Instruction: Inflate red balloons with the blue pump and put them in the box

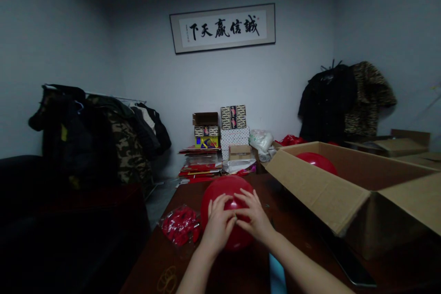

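A blown-up red balloon (223,188) is in front of me over the dark wooden table (296,257). My left hand (220,218) and my right hand (253,216) meet on its near side, thumbs and forefingers pinched close together. The balloon's neck seems to be between those fingertips, though they mostly cover it. The other fingers rest bent against the rubber. Left of the balloon lies a clear plastic bag of uninflated red balloons (181,225).
On the right stands an open cardboard box (320,188) with another inflated red balloon (317,161) inside. A black phone-like slab (354,266) lies below it. A light-blue flat object (276,273) is near my right forearm. Stacked boxes (234,140) stand by the back wall.
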`<state>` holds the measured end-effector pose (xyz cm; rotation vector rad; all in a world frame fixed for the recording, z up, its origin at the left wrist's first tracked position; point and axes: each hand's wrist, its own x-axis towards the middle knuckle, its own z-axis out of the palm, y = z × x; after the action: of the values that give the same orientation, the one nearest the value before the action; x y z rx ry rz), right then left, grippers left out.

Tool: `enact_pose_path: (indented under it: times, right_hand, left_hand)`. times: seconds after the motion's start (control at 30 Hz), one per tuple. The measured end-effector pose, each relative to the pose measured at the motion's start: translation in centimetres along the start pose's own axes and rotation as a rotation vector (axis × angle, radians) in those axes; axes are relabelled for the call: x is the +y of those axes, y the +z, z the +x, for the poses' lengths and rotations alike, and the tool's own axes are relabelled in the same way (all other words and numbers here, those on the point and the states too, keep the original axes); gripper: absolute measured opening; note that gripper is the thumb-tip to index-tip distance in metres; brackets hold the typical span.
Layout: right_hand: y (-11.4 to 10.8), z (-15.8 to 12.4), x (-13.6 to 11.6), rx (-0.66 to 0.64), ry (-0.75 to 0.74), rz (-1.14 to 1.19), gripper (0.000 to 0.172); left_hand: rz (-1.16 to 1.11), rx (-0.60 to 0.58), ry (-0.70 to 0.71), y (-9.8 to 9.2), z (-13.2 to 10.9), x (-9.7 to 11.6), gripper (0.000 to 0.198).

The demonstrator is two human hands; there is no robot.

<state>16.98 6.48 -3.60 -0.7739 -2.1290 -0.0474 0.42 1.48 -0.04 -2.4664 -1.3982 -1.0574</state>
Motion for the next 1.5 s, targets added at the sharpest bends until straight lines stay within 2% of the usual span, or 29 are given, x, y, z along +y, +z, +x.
enact_pose_path:
  times: [0.2,0.37,0.47,0.67,0.8,0.93,1.17,1.33,1.5]
  right_hand:
    - [0.0,0.7,-0.9,0.030,0.042,-0.011,0.006]
    - [-0.5,1.1,-1.8,0.017,0.045,-0.048,0.010]
    - [-0.3,0.9,-1.7,-0.021,0.028,-0.019,0.014]
    - [-0.2,0.6,-1.3,-0.087,0.005,0.015,0.010]
    - [-0.6,1.1,-1.5,-0.119,-0.005,0.031,0.013]
    - [-0.8,1.7,-1.8,-0.155,-0.026,0.052,0.021]
    - [-1.3,2.4,-1.5,-0.206,-0.019,0.089,0.009]
    - [-1.9,2.8,-1.0,-0.260,-0.039,0.126,0.007]
    - [-2.1,2.8,-0.7,-0.304,-0.043,0.150,0.006]
  left_hand:
    - [0.173,0.024,0.084,-1.7,0.4,0.4,0.012]
    - [0.231,0.077,0.050,-1.8,0.3,0.9,0.010]
    - [0.187,0.072,0.036,-1.4,0.0,1.0,0.013]
    - [0.155,0.062,0.032,-1.1,-0.3,1.0,0.011]
    - [0.176,0.131,-0.024,-1.6,-0.3,0.9,0.007]
    - [0.200,0.128,0.131,-1.9,-0.3,0.6,0.015]
    - [0.314,0.083,0.315,-2.2,-0.8,-0.6,0.022]
    - [0.347,0.075,0.383,-2.4,-0.9,-0.9,0.023]
    - [0.302,0.007,0.418,-2.0,-0.7,-0.8,0.019]
